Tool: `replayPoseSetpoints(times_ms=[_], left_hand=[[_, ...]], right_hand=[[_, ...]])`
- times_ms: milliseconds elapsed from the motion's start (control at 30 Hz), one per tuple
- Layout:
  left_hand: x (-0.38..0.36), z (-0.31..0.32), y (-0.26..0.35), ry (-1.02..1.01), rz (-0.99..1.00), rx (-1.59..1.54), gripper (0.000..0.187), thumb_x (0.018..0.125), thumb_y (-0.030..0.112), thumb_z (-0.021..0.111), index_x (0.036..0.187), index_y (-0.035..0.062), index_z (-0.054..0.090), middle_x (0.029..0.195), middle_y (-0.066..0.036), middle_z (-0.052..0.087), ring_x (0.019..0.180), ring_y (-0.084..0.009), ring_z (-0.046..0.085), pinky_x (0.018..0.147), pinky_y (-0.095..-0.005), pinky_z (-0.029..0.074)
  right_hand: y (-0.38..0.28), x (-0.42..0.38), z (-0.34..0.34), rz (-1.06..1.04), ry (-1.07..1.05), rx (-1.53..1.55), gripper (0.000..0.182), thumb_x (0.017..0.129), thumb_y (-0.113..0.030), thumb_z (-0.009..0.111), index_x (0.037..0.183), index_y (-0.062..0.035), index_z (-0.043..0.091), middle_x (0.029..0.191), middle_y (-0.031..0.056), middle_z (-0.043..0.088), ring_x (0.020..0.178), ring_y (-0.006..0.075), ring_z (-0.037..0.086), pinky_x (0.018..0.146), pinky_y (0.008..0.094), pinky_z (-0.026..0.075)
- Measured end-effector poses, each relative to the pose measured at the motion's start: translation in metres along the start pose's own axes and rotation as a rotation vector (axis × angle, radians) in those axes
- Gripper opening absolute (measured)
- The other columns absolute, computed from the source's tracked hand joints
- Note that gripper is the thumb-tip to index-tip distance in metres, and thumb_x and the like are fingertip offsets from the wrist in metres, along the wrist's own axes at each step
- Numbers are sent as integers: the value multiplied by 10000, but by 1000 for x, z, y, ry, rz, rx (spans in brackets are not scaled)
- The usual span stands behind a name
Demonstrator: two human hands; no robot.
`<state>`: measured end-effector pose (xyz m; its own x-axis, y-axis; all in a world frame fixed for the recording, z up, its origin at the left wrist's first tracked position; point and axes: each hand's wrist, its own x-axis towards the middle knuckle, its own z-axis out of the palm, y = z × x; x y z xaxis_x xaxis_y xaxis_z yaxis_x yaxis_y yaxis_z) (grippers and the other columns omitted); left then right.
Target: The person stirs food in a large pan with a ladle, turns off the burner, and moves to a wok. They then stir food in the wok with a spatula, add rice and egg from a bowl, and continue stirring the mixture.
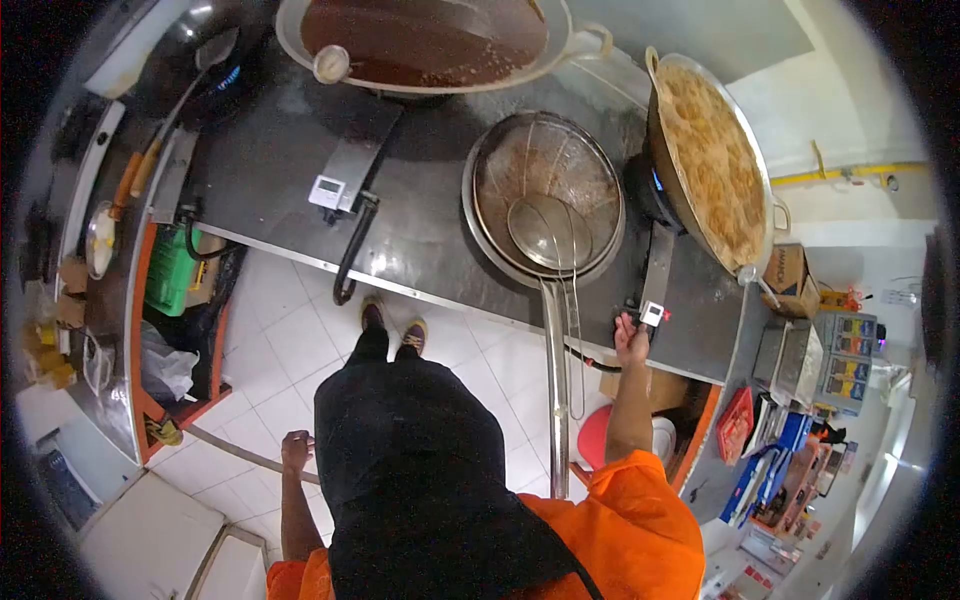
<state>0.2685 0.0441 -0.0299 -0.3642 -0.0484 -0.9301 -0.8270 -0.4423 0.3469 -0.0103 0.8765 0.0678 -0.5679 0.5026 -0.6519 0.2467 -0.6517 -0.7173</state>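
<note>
My right hand [631, 338] is at the front edge of the counter, its fingers touching the burner control beside a small white timer [652, 313]. Above it, a wok [712, 155] of bubbling, foamy oil sits over a blue flame. My left hand [297, 450] hangs low at my side over the floor, its fingers curled; whether it holds anything is hidden. Left of my right hand, a large round strainer [500, 165] rests in a pan, with a smaller wire skimmer [548, 232] on top. Their long handles [555, 400] point towards me.
A big pan of dark brown liquid [430, 40] stands at the back. Another timer [327, 191] and a black hose [355, 250] are at the counter's front edge. A red bucket [596, 437] is under the counter. Wooden-handled tools [130, 180] lie at the left.
</note>
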Motion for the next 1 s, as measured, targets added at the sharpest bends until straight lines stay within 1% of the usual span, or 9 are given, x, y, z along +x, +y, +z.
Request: replayPoseSetpoints(times_ms=[300, 367, 600, 633, 700, 767, 833, 933, 1000], left_hand=[[-13, 26, -1, 147, 199, 161, 251, 884, 284, 586, 984, 55, 568, 807, -73, 651, 628, -173, 634, 498, -310, 472], [-2, 25, -2, 185, 58, 184, 264, 877, 280, 575, 1005, 49, 570, 825, -72, 654, 666, -180, 639, 529, -327, 482], [-11, 37, 3, 221, 133, 507, 235, 910, 246, 504, 1038, 54, 550, 878, -87, 647, 702, -193, 615, 543, -346, 479], [-25, 53, 14, 307, 80, 432, 202, 909, 207, 476, 1033, 63, 546, 860, -85, 641, 663, -191, 595, 530, -354, 475], [-13, 35, -1, 203, 117, 82, 284, 849, 359, 481, 951, 115, 587, 789, -56, 623, 572, -185, 547, 505, -311, 451], [-16, 32, 0, 185, 165, 250, 303, 855, 369, 486, 948, 106, 603, 780, -34, 617, 591, -169, 564, 527, -312, 473], [-10, 35, -6, 231, 415, 653, 232, 878, 259, 516, 981, 71, 605, 772, -22, 612, 627, -151, 578, 554, -337, 510], [1, 22, -7, 147, 393, 831, 188, 887, 182, 532, 1015, 65, 603, 779, -16, 601, 649, -141, 575, 570, -349, 530], [-14, 32, -4, 199, 317, 570, 185, 888, 189, 527, 1015, 79, 605, 777, -13, 596, 649, -139, 571, 567, -341, 529]], right_hand=[[0, 1, 2, 3, -8, 23, 504, 1010, -402, 227, 1031, -15, 548, 1092, 138, 652, 935, 256, 655, 645, 284, 554], [2, 6, -1, -13, -3, -9, 469, 1001, -418, 260, 1076, -24, 501, 1108, 137, 636, 926, 252, 651, 629, 267, 570], [5, 5, -4, -9, -25, 35, 544, 983, -475, 288, 1090, 4, 525, 1091, 146, 641, 916, 260, 652, 635, 280, 558], [7, 2, -3, -34, -27, -7, 547, 980, -487, 294, 1106, -4, 517, 1085, 134, 638, 916, 240, 645, 658, 263, 545], [5, -9, 1, -39, -108, -39, 539, 980, -481, 304, 1108, -3, 516, 1062, 135, 642, 913, 240, 641, 677, 270, 536], [7, -6, 4, -48, -15, -27, 539, 977, -491, 303, 1080, -6, 514, 1059, 142, 639, 909, 236, 641, 654, 272, 539], [9, -6, 7, -52, -16, 3, 525, 976, -494, 299, 1051, -17, 505, 1076, 141, 632, 907, 238, 643, 627, 274, 544], [6, -9, 8, -19, -12, 14, 500, 980, -480, 291, 1044, -29, 496, 1084, 133, 630, 892, 247, 650, 617, 273, 554], [6, -11, 10, -24, -39, 31, 490, 982, -469, 296, 1054, -27, 495, 1081, 138, 631, 877, 249, 656, 622, 275, 558]])
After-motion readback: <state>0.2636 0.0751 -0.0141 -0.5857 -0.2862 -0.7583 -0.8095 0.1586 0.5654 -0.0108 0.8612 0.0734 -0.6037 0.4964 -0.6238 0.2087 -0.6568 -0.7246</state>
